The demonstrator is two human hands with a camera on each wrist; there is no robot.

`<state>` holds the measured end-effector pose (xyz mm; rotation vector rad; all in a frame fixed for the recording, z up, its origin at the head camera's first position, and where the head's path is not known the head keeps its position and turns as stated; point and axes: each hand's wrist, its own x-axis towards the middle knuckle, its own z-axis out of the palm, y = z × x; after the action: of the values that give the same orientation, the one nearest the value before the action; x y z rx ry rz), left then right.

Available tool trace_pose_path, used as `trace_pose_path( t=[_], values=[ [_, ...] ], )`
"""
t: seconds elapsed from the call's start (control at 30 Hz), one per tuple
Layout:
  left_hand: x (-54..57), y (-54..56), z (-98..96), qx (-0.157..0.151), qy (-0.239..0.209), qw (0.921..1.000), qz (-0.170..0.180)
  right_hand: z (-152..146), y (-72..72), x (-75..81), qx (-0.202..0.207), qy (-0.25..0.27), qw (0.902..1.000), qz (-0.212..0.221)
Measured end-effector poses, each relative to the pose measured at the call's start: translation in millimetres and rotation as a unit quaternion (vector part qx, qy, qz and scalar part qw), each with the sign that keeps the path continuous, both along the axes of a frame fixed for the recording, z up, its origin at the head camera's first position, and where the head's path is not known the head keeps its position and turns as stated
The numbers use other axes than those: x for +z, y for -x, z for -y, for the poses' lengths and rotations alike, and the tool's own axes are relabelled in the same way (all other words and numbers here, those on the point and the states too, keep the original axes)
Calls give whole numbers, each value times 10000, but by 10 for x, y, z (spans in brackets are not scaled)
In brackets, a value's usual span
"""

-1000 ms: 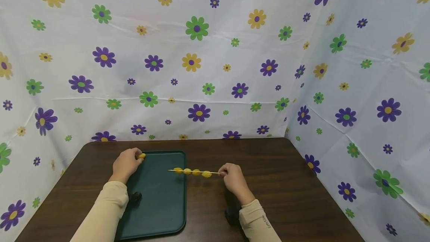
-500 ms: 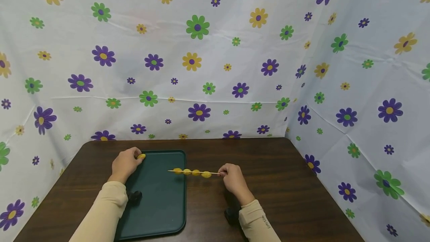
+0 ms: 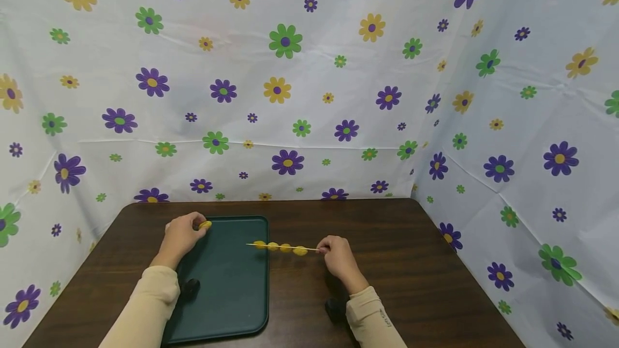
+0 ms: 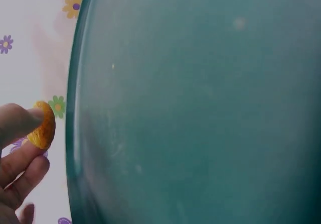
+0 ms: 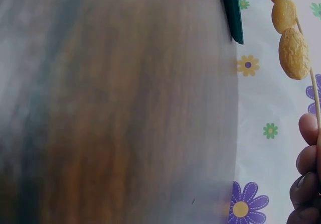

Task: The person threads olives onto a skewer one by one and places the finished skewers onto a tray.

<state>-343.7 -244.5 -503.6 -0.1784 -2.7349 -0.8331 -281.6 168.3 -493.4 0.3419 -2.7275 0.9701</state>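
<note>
My left hand [image 3: 182,236] pinches one small wrinkled yellow oval piece [image 3: 205,225] over the far left corner of a dark green tray [image 3: 227,305]. In the left wrist view, thumb and fingers press the yellow piece [image 4: 46,128] from both sides. To the right of the tray, my right hand [image 3: 340,259] grips the blunt end of a thin wooden skewer [image 3: 312,249]. Several similar yellow pieces are threaded along this stick, the nearest piece [image 5: 295,54] showing a wrinkled skin. The skewer points left, and its bare tip reaches over the tray.
The tray lies on the left part of a dark brown wooden table [image 3: 387,262]. Behind and to the sides hangs a white flower-printed cloth [image 3: 309,85]. A black strap device [image 3: 335,310] sits at the right wrist, another [image 3: 190,289] at the left.
Both hands keep their holds and stay nearly where they were. The skewer and the left hand's yellow piece appear slightly farther right, along with a small shift of the whole view.
</note>
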Motion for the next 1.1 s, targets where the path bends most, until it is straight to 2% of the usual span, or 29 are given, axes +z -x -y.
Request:
trace_pose_path(
  t=[0.17,0.4,0.53,0.9,1.1],
  values=[
    [18,-49,-37,-271,-66,9996,-76,-24,15,4,-2,51,10000,40],
    [78,-139,-101,-385,-117,9992,-66,-39,56,67,-58,165,9998,112],
    [101,-193,-129,-548,-131,9984,-11,-41,106,115,-122,215,9996,149],
    [21,-234,-117,-940,-160,9954,-122,-34,330,232,-114,552,9966,600],
    [22,-251,-135,-1073,-280,9938,-99,-5,402,266,26,484,9968,635]
  ],
)
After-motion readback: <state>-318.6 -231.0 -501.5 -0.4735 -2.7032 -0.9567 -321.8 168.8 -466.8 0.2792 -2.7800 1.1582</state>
